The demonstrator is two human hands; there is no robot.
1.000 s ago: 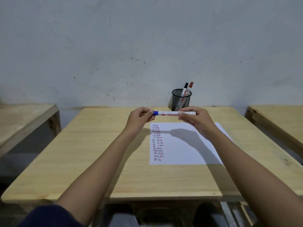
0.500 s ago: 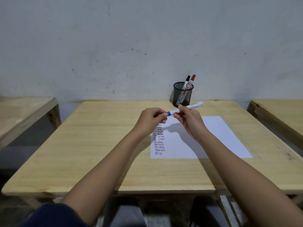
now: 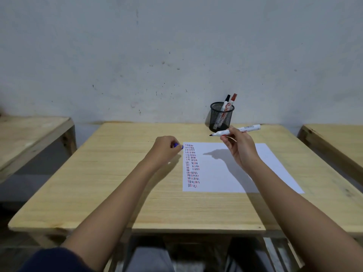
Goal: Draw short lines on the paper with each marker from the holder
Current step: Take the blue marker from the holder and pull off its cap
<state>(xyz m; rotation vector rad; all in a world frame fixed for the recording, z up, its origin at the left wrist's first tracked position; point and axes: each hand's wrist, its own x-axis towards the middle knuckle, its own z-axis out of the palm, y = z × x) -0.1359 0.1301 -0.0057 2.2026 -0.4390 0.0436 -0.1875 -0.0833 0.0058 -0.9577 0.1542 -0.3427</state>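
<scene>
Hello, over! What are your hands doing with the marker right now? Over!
Right hand holds uncapped marker above paper. Left hand grips blue cap. Two markers remain in holder. Nothing blocking.

Uncapped marker (image 3: 238, 130) — right hand (image 3: 240, 149)

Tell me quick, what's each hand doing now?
Left hand: closed on the small blue marker cap.
Right hand: fingers closed on the uncapped white marker, above the paper.
</scene>
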